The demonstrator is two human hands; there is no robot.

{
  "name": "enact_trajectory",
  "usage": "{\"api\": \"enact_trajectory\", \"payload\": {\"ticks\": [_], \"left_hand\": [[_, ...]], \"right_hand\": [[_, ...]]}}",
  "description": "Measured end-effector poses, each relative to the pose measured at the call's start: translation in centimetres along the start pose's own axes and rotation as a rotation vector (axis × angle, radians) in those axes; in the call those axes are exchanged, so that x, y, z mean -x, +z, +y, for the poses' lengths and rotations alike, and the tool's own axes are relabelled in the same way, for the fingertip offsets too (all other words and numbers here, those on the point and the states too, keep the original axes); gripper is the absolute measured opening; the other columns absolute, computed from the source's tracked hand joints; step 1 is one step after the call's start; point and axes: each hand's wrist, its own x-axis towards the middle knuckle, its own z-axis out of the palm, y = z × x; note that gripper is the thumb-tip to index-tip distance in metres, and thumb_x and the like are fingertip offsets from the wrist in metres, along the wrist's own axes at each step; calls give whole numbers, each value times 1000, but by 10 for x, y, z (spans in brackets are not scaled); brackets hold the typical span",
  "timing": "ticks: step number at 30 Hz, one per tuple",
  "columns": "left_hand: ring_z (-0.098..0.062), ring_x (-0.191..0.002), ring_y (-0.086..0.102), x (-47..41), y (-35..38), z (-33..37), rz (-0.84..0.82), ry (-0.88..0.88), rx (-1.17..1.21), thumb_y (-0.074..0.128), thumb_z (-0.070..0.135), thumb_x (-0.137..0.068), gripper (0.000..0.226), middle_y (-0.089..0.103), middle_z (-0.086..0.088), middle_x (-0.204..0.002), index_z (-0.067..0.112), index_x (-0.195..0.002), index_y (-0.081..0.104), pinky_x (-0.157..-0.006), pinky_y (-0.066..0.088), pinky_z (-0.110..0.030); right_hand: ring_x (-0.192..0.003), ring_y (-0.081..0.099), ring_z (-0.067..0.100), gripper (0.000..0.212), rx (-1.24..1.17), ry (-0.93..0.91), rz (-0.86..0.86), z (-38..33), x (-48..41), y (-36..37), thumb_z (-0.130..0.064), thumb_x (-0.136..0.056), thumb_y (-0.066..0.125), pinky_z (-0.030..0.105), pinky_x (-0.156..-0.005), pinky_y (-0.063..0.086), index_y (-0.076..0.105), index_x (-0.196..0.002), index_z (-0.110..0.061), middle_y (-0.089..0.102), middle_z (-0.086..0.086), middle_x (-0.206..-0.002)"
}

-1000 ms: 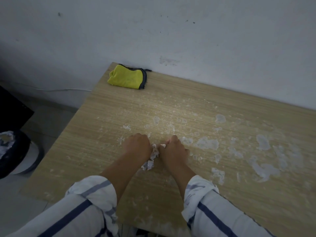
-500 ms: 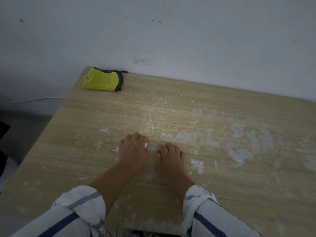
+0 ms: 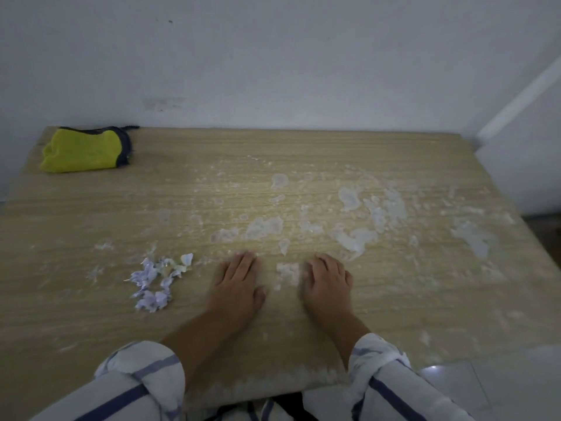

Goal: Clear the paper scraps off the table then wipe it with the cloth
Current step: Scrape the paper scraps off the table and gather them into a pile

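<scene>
Both hands lie flat and hold nothing: left hand (image 3: 236, 284), right hand (image 3: 326, 282). Paper scraps (image 3: 156, 282) sit just left on the counter (image 3: 425, 299). Scoop gently together. The cloth (image 3: 83, 150) waits far back.

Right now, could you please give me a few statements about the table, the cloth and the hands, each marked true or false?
1. The folded yellow cloth with dark trim lies at the far left corner of the wooden table. True.
2. The left hand holds the cloth. False: it rests flat on the table, holding nothing.
3. A small pile of torn white paper scraps lies left of the left hand. True.
4. The right hand rests on the scrap pile. False: it lies palm down on the table, well right of the pile.
5. Whitish smears mark the tabletop. True.
</scene>
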Motion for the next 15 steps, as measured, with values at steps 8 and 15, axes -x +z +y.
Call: {"api": "enact_trajectory", "payload": {"ticks": [8,15], "left_hand": [[-19,-146,-7,-6,5,17,-16,59,52,-8,55,-77,83,2,0,-159,18,-150,7,-113,-11,-35],[-22,-145,12,-8,7,30,42,181,152,11,48,-85,69,27,-5,-154,19,-142,38,-114,-7,-30]], "right_hand": [[-129,34,20,50,-57,-11,-22,27,17,-6,-39,-89,23,41,-107,22,53,-126,-22,46,-1,-135],[-127,36,20,56,-53,8,9,39,20,-7,-41,-88,17,40,-106,23,53,-124,-21,47,-1,-135]]}}
